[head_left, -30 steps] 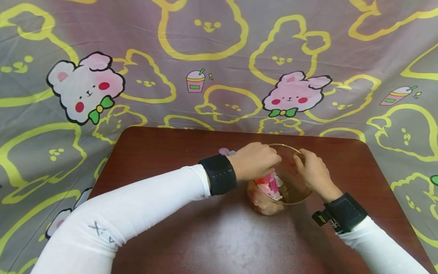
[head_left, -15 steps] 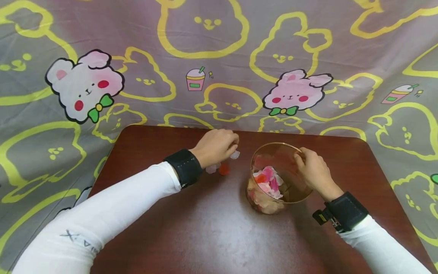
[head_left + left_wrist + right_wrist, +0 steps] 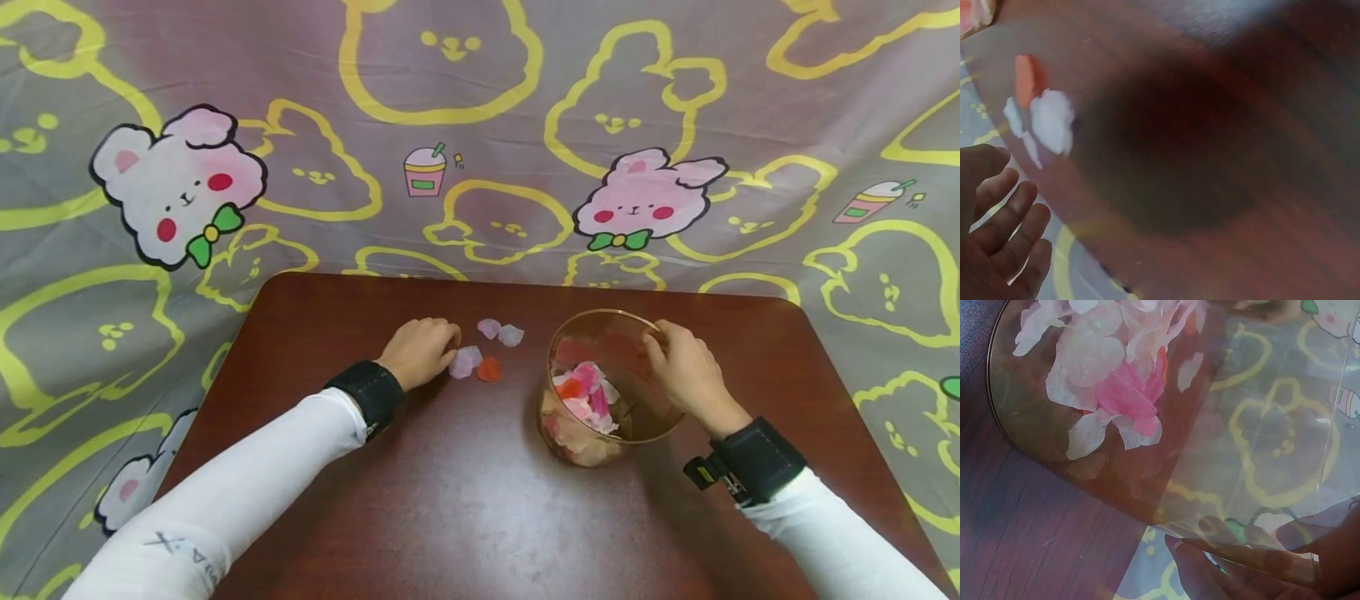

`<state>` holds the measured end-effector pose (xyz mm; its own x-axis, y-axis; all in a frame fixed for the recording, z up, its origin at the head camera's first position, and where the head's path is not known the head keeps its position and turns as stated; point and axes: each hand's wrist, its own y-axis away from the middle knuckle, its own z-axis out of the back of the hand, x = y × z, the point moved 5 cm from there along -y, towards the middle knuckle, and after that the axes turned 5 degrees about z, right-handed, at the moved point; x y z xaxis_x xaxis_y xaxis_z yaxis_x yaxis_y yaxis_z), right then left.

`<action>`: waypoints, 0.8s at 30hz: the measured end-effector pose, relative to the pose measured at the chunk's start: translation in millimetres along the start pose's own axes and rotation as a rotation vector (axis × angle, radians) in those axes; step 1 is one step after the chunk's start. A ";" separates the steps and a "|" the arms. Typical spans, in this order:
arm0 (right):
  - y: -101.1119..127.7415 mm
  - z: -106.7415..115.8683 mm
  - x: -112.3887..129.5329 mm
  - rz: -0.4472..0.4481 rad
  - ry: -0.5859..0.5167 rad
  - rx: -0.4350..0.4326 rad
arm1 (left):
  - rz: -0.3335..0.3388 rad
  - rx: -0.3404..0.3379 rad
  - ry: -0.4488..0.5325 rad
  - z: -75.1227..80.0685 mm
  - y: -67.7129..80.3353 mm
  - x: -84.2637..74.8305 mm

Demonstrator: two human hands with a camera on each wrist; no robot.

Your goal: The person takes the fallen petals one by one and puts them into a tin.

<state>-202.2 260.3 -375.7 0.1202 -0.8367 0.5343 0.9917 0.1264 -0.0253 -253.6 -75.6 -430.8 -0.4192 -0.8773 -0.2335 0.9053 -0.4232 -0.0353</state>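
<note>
A clear, amber-tinted container [image 3: 546,417] with a gold rim stands on the table, pink, white and orange petals [image 3: 588,390] heaped inside. My right hand [image 3: 690,375] grips its right wall at the rim, thumb on one side and fingers on the other, as the right wrist view [image 3: 1235,550] confirms. To the left, my left hand [image 3: 422,353] hovers low beside a pale lilac petal [image 3: 466,362], fingers loosely bent with nothing between them. An orange petal [image 3: 489,369] lies just right of it. Behind these are a pinkish petal [image 3: 488,327] and a whitish petal [image 3: 512,335].
The dark brown wooden table [image 3: 450,517] has rounded far corners. A grey cloth [image 3: 300,67] printed with yellow outlines and cartoon bunnies hangs behind and beside it. Black straps [image 3: 367,395] circle both wrists over white sleeves.
My left hand has moved left from above the container, past the far petals, and down beside the lilac petal. The petals there have come into view. My right hand keeps its grip.
</note>
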 end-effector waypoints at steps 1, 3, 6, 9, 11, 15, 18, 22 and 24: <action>-0.1 0.0 -0.2 0.000 -0.001 0.000 | 0.001 0.002 0.002 -4.0 1.1 0.9; 0.0 -0.3 -0.6 -0.003 -0.002 0.001 | 0.001 0.011 0.007 -11.0 3.5 1.7; -0.2 -0.7 -0.5 -0.003 -0.003 0.005 | -0.006 0.020 -0.008 -20.6 6.4 2.3; -0.2 -0.5 -0.6 -0.003 0.004 0.005 | -0.017 0.017 -0.027 -26.2 8.6 1.6; -0.1 -0.1 -1.0 -0.006 0.005 0.002 | -0.021 0.010 -0.034 -28.2 9.9 1.1; -0.4 0.2 -0.6 -0.009 0.004 0.004 | 0.001 0.019 -0.018 -30.7 12.1 0.3; -0.5 0.1 0.1 -0.007 0.002 0.006 | 0.013 0.028 -0.020 -33.3 12.8 -0.5; -0.1 0.1 0.4 -0.007 -0.002 0.007 | 0.021 0.035 -0.036 -36.3 12.5 -1.6; 0.3 0.1 -0.1 -0.009 -0.003 0.004 | 0.024 0.035 -0.042 -36.9 12.3 -2.1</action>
<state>-202.0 260.5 -375.6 0.1114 -0.8362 0.5370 0.9925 0.1209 -0.0176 -239.0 -70.6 -466.5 -0.4003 -0.8959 -0.1929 0.9127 -0.4086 0.0040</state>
